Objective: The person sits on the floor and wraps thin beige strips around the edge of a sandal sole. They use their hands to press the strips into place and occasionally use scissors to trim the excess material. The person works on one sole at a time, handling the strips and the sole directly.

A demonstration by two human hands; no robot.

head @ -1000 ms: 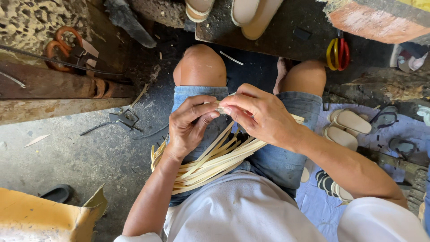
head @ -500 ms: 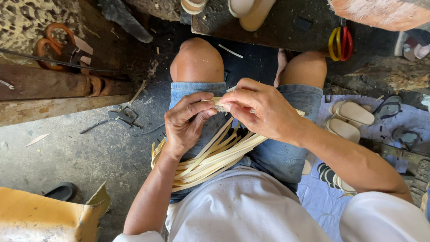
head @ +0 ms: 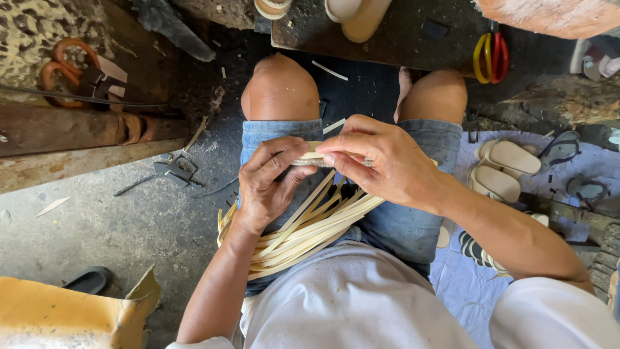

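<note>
While the bundle of pale strips point(head: 303, 232) is draped across the lap, one strip end point(head: 310, 157) is pinched between the left hand point(head: 268, 184) and the right hand point(head: 381, 161), both clenched on it above the denim shorts point(head: 400, 226).

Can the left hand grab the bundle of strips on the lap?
Probably yes. The left hand sits right above the bundle of pale strips, nothing lies between them, though its fingers now pinch one strip with the right hand.

A stained grey concrete floor point(head: 110, 226) lay in daylight beside a worn wooden beam point(head: 77, 129), with pale sandals point(head: 504, 171) on a blue cloth point(head: 465, 284).
</note>
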